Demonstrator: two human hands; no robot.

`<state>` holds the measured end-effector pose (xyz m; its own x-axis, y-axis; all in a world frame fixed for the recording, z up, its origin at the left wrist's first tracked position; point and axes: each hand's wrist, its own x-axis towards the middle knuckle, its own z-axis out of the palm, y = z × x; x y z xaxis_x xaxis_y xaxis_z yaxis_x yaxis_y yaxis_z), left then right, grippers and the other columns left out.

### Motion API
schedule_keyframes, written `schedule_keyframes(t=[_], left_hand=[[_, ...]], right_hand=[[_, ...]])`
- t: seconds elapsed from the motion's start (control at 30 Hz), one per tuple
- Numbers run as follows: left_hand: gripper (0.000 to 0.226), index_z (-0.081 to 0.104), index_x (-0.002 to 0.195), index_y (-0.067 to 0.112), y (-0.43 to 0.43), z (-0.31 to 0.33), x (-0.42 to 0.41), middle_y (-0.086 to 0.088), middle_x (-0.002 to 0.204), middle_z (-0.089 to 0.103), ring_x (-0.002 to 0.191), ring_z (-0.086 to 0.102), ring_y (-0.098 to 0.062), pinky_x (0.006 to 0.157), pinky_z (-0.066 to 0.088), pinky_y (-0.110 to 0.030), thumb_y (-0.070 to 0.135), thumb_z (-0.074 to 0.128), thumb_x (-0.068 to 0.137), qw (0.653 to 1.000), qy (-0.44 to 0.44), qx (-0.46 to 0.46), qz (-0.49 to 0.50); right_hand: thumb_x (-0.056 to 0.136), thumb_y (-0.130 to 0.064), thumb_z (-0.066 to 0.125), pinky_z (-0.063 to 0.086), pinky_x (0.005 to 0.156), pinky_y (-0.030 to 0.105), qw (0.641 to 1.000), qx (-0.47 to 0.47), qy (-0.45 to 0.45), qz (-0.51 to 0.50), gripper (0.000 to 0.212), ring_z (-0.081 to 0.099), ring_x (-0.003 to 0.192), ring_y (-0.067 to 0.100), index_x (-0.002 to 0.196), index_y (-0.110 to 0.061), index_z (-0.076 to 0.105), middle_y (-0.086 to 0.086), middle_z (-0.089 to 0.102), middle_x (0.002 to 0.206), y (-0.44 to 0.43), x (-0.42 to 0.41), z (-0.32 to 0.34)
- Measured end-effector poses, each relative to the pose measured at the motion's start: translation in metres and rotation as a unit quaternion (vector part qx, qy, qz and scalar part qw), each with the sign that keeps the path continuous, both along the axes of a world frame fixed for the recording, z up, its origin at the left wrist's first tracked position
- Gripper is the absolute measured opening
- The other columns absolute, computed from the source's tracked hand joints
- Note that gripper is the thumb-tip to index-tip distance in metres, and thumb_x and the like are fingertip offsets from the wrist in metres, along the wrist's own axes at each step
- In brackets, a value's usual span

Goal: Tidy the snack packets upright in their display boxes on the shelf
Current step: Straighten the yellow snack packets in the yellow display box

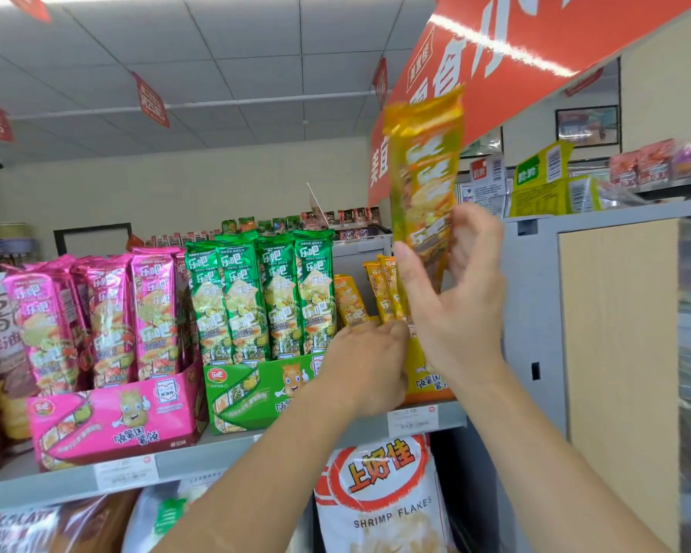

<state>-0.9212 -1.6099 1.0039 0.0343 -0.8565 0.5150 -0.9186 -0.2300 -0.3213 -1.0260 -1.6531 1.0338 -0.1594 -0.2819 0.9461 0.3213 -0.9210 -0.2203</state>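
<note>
Pink foil packets and green foil packets stand upright; done, we judge. Our right hand grips a long yellow foil packet above the yellow cardboard display box on the grey shelf. Our left hand reaches among its leaning packets, grip unclear.

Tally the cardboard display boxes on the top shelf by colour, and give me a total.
Pink cardboard display box: 1
Green cardboard display box: 1
Yellow-orange cardboard display box: 1 (partly hidden)
Total: 3
</note>
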Motion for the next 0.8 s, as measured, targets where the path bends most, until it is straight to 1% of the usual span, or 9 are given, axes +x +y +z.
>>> schedule_keyframes(t=[0.13,0.2,0.27,0.3,0.4,0.5,0.63,0.73,0.8], left_hand=[[0.054,0.039,0.139,0.017,0.001,-0.008,0.000,-0.004,0.135,0.051,0.125,0.045,-0.028,0.103,0.036,-0.039,0.021,0.054,0.088,0.999,0.013,-0.030,-0.025],[0.048,0.044,0.136,0.018,0.008,-0.010,-0.001,-0.002,0.131,0.054,0.122,0.047,-0.024,0.103,0.038,-0.035,0.016,0.054,0.089,0.994,0.036,-0.071,-0.072],[0.032,0.059,0.123,0.019,0.024,-0.013,-0.008,0.001,0.118,0.064,0.111,0.055,-0.017,0.093,0.044,-0.033,0.011,0.051,0.092,0.964,0.157,-0.156,-0.146],[0.026,0.066,0.112,0.020,0.036,-0.015,-0.015,0.003,0.105,0.069,0.100,0.061,-0.013,0.086,0.048,-0.031,0.009,0.050,0.094,0.929,0.264,-0.192,-0.177],[0.020,0.070,0.090,0.026,0.076,-0.028,-0.042,0.004,0.075,0.071,0.070,0.066,-0.011,0.065,0.054,-0.025,0.023,0.052,0.097,0.729,0.597,-0.178,-0.284],[0.017,0.063,0.097,0.037,0.107,-0.052,-0.065,0.010,0.069,0.068,0.058,0.058,-0.001,0.054,0.045,-0.013,0.043,0.062,0.081,0.689,0.640,-0.109,-0.322],[0.026,0.065,0.103,0.022,0.129,-0.071,-0.071,0.006,0.074,0.075,0.063,0.065,0.003,0.057,0.046,-0.008,0.031,0.065,0.079,0.631,0.681,-0.143,-0.342],[0.032,0.065,0.114,0.015,0.142,-0.079,-0.059,0.001,0.088,0.077,0.079,0.071,-0.006,0.065,0.053,-0.016,0.034,0.063,0.088,0.615,0.694,-0.137,-0.349],[0.029,0.069,0.115,0.025,0.151,-0.085,-0.050,0.002,0.097,0.076,0.093,0.070,-0.011,0.078,0.054,-0.025,0.039,0.059,0.091,0.617,0.691,-0.111,-0.359]], right_hand=[[0.086,-0.033,0.070,0.050,0.070,0.020,0.989,0.064,-0.045,0.129,0.036,0.066,0.083,0.006,0.110,-0.041,0.044,-0.011,0.063,0.099,0.028,-0.028,-0.015],[0.087,-0.035,0.071,0.050,0.060,0.019,0.975,0.120,-0.029,0.187,0.033,0.063,0.068,0.003,0.107,-0.039,0.046,-0.009,0.064,0.091,0.039,-0.040,-0.027],[0.084,-0.035,0.069,0.050,0.049,0.019,0.952,0.180,-0.005,0.249,0.030,0.062,0.054,0.005,0.105,-0.032,0.048,-0.007,0.068,0.082,0.048,-0.049,-0.039],[0.080,-0.037,0.066,0.052,0.049,0.021,0.940,0.210,0.005,0.270,0.030,0.064,0.053,0.009,0.104,-0.031,0.050,-0.004,0.069,0.083,0.051,-0.052,-0.046],[0.073,-0.043,0.063,0.054,0.062,0.028,0.925,0.275,0.021,0.262,0.035,0.065,0.069,0.013,0.104,-0.032,0.052,0.002,0.070,0.090,0.061,-0.056,-0.060],[0.076,-0.037,0.064,0.052,0.061,0.026,0.916,0.302,0.013,0.264,0.030,0.060,0.071,0.010,0.102,-0.030,0.051,-0.005,0.066,0.087,0.077,-0.051,-0.069],[0.093,-0.015,0.060,0.050,0.054,0.023,0.903,0.335,0.003,0.270,0.015,0.059,0.065,0.009,0.100,-0.029,0.057,-0.002,0.065,0.085,0.099,-0.044,-0.079],[0.092,-0.011,0.059,0.051,0.054,0.023,0.884,0.356,0.021,0.302,0.020,0.063,0.064,0.011,0.102,-0.027,0.063,-0.001,0.069,0.083,0.113,-0.041,-0.085],[0.085,-0.013,0.066,0.054,0.055,0.027,0.858,0.371,0.027,0.354,0.026,0.066,0.067,0.016,0.107,-0.025,0.064,0.002,0.072,0.084,0.121,-0.041,-0.088]])
